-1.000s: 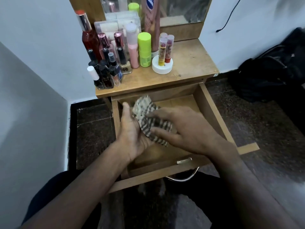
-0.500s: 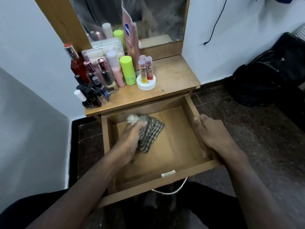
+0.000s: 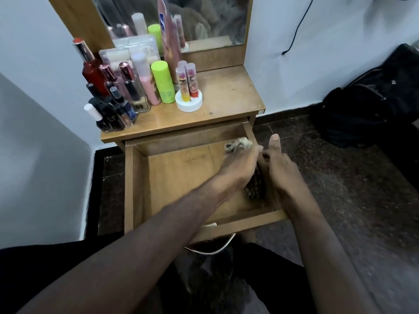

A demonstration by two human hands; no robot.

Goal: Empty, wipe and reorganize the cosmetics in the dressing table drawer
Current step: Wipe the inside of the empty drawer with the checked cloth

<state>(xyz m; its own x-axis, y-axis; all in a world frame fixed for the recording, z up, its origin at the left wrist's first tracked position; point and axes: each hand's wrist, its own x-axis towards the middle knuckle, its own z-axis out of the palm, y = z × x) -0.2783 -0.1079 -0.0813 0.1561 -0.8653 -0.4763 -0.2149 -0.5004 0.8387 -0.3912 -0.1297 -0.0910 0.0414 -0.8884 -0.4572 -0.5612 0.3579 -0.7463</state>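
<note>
The wooden drawer of the dressing table stands pulled out, with nothing on its floor but the cloth. My left hand reaches across to the drawer's right side and presses a checked cloth against the floor there; the cloth's end sticks out past my fingers near the back right corner. My right hand rests on the drawer's right wall, thumb raised, fingers over the rim. Many cosmetics stand on the table top: a red bottle, nail polish bottles, a green tube.
A white round holder carries lip balm sticks. A mirror stands behind the table. A black bag lies on the dark floor to the right. White walls close in on the left. The drawer's metal handle hangs at its front.
My left hand has slid the cloth from the drawer's back left across to its right side. My right hand stayed on the right wall.
</note>
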